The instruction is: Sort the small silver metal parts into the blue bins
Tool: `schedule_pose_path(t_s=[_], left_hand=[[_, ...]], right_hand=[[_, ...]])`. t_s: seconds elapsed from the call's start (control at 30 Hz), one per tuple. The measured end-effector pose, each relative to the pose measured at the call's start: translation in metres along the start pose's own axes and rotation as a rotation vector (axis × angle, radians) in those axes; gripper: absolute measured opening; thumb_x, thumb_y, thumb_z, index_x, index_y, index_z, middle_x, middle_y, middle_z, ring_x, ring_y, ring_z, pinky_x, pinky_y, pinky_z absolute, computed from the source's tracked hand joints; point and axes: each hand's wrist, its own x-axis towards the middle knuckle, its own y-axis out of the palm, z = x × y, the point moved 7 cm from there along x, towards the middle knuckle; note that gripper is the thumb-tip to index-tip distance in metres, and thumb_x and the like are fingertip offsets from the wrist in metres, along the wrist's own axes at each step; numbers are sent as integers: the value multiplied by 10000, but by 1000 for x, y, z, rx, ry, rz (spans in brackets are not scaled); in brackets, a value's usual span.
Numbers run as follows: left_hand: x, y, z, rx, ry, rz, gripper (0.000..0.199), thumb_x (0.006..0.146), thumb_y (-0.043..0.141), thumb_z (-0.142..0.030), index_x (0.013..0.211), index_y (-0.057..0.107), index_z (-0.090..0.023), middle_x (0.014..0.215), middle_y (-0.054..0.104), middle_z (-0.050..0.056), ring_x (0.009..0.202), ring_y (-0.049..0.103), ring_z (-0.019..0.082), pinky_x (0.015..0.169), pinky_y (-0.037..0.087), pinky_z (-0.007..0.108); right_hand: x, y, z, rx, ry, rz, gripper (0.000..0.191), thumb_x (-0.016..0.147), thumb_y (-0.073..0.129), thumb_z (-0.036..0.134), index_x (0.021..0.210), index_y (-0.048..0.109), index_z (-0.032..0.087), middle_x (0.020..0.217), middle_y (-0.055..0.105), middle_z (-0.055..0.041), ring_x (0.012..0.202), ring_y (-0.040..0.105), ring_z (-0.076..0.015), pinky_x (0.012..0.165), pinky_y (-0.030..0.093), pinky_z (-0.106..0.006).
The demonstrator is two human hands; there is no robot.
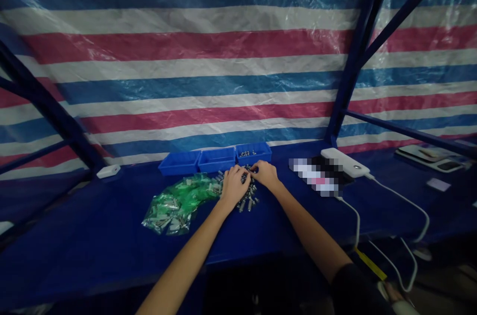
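Note:
Over a loose pile of small metal parts (246, 203), my two hands meet, fingertips close together. My left hand (234, 187) has its fingers curled in at the pile's left side. Thumb and forefinger of my right hand (266, 174) are pinched near the left fingertips. Whatever lies between the fingers is too small and partly covered. Left of my left hand, a clear and green plastic bag (179, 203) of small metal pieces lies on the blue table (238, 243). Just behind the hands, a blue tray (254, 151) contains several small shiny parts.
Two more blue trays, a left one (180, 163) and a middle one (216, 160), adjoin it. At right lie a blurred-out phone (316, 176) and a white power bank (345, 162) with white cables. A white box (108, 171) sits far left. Blue frame posts (348, 76) flank the striped sheet.

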Motion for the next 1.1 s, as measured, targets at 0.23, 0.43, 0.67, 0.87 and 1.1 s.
schedule_pose_path(t_s=[0.23, 0.43, 0.67, 0.87, 1.1], left_hand=[[2, -4, -5, -181, -71, 0, 160, 838, 445, -250, 787, 589, -202, 780, 579, 24, 813, 534, 179, 752, 368, 319], [-5, 4, -24, -450, -47, -18, 156, 858, 413, -285, 786, 515, -192, 720, 521, -2, 683, 497, 130, 680, 385, 261], [-6, -5, -3, -506, -245, -128, 204, 880, 363, -363, 759, 415, -207, 681, 449, -24, 658, 468, 130, 644, 363, 255], [0, -17, 27, -523, -368, -235, 243, 886, 356, -413, 785, 437, -206, 681, 487, -24, 645, 482, 132, 642, 372, 256], [7, -30, 26, -497, -214, -302, 321, 901, 336, -385, 658, 421, -193, 677, 445, -6, 673, 449, 131, 651, 354, 257]], right_hand=[[1, 0, 1, 49, 51, 18, 192, 712, 620, 347, 853, 705, 249, 960, 679, -57, 883, 621, -209, 704, 433, -255], [1, 1, 7, 65, 81, 69, 189, 696, 618, 250, 867, 699, 250, 932, 693, -44, 845, 644, -195, 683, 441, -236], [-4, -16, 9, 212, 115, -129, 182, 663, 638, 352, 790, 712, 245, 855, 710, -27, 838, 644, -200, 769, 455, -278], [-7, -36, 34, 704, -183, -201, 206, 678, 619, 303, 813, 697, 168, 756, 707, -32, 703, 649, -157, 693, 489, -251], [-15, -44, 53, 869, -329, -181, 190, 665, 637, 281, 771, 703, 137, 660, 679, -35, 605, 611, -139, 621, 488, -243]])
